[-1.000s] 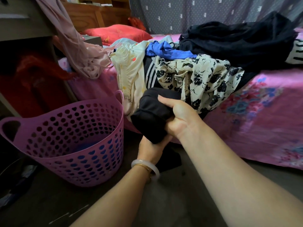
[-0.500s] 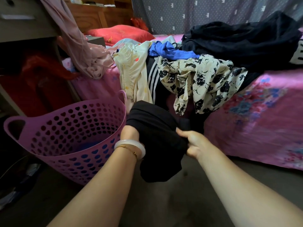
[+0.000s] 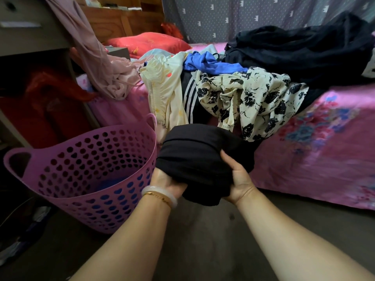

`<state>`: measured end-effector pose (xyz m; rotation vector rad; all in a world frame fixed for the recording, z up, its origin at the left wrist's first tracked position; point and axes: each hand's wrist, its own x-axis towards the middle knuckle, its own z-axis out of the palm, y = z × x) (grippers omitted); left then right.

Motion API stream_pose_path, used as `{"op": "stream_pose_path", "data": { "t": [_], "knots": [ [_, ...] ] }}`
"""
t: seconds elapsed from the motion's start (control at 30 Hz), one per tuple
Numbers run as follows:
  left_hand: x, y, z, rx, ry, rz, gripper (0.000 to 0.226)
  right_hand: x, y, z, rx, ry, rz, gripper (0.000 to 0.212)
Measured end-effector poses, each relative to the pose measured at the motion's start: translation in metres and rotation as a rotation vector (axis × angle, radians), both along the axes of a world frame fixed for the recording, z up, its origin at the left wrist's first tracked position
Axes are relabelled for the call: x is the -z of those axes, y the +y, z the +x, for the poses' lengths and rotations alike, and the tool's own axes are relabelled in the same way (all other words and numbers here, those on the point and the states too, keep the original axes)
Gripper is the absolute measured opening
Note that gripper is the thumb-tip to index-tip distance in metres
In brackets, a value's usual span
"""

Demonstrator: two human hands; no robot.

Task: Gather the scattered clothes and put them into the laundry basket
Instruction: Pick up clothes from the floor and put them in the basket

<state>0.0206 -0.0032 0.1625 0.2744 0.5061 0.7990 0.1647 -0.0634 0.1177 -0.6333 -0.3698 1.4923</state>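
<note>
A bunched black garment (image 3: 194,159) is held in front of me, just right of the purple laundry basket (image 3: 60,199). My left hand (image 3: 166,181), with a bracelet on the wrist, grips its lower left side. My right hand (image 3: 239,179) grips its right side. Something blue lies in the basket's bottom. On the bed edge behind lie a cream garment (image 3: 162,88), a black-and-white floral garment (image 3: 253,98), a blue garment (image 3: 209,64), a black striped garment (image 3: 189,98) and a large dark garment (image 3: 304,51).
The pink floral bedspread (image 3: 324,149) hangs down at the right. A pale pink cloth (image 3: 97,57) drapes from a desk (image 3: 30,37) at the left. A red pillow (image 3: 148,42) lies at the back. Grey floor (image 3: 203,230) lies below my arms.
Both hands have gathered the hanging black garment into a compact bundle. The bundle now sits beside the basket's right rim, held from both sides.
</note>
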Motion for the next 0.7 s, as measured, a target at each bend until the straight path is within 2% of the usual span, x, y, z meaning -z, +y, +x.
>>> {"op": "stream_pose_path", "data": {
  "t": [0.07,0.13,0.17,0.23,0.3,0.33,0.43,0.53,0.7],
  "knots": [
    [0.009,0.010,-0.021,0.146,0.097,0.187,0.026,-0.002,-0.002,0.011,0.008,-0.059,-0.036,0.071],
    [0.026,0.024,-0.042,0.383,0.223,0.407,0.056,-0.004,-0.003,0.022,0.021,-0.074,-0.035,0.059],
    [0.032,0.029,-0.053,0.469,0.191,0.456,0.069,-0.006,-0.004,0.023,0.024,-0.082,-0.039,0.052],
    [0.038,0.038,-0.065,0.508,0.103,0.428,0.085,-0.009,-0.003,0.029,0.063,-0.114,-0.076,0.032],
    [0.035,0.038,-0.066,0.465,0.177,0.339,0.093,-0.016,-0.002,0.026,0.074,-0.129,-0.111,0.024],
    [0.031,0.035,-0.063,0.472,0.256,0.340,0.089,-0.018,0.002,0.021,0.076,-0.133,-0.130,0.026],
    [0.017,0.022,-0.046,0.415,0.434,0.351,0.057,-0.027,0.010,0.000,0.040,-0.137,-0.140,0.038],
    [0.002,0.024,-0.046,0.291,0.447,0.316,0.046,-0.042,0.024,-0.018,0.007,-0.119,-0.105,0.052],
    [-0.052,0.067,-0.092,0.126,0.384,0.381,0.033,-0.095,0.070,-0.071,-0.032,-0.064,0.015,0.048]
  ]
}}
